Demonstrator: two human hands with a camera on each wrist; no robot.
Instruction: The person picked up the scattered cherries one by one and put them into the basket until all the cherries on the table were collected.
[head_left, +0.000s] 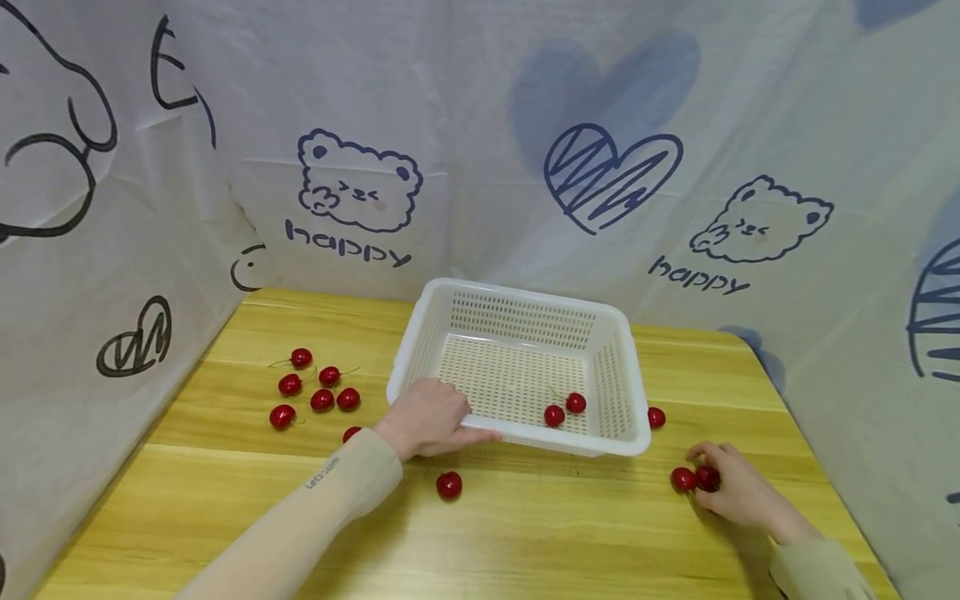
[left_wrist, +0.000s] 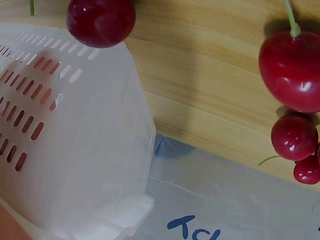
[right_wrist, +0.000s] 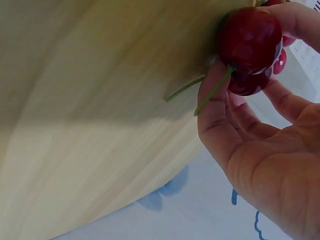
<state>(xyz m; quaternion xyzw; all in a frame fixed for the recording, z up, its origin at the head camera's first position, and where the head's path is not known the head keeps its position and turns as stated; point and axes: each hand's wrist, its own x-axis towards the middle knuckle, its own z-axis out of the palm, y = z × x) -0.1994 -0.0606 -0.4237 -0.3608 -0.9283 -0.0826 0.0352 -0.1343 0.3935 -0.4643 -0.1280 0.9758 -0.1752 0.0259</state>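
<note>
A white perforated plastic basket (head_left: 517,431) stands at the back middle of the wooden table, with two red cherries (head_left: 554,416) on its floor. My left hand (head_left: 431,417) grips the basket's near-left rim; in the left wrist view the basket wall (left_wrist: 100,125) fills the left side. At the right, my right hand (head_left: 738,492) curls its fingers and thumb around a dark red cherry (head_left: 707,477). Another cherry (head_left: 683,479) lies against it by the fingertips. In the right wrist view, a large cherry (right_wrist: 251,40) with green stems sits between the fingers, a second partly behind it.
Several cherries (head_left: 322,400) lie grouped on the table (head_left: 540,533) left of the basket. One cherry (head_left: 449,485) lies in front of the basket, and another (head_left: 656,417) sits by its right side. A printed white cloth (head_left: 480,192) hangs behind.
</note>
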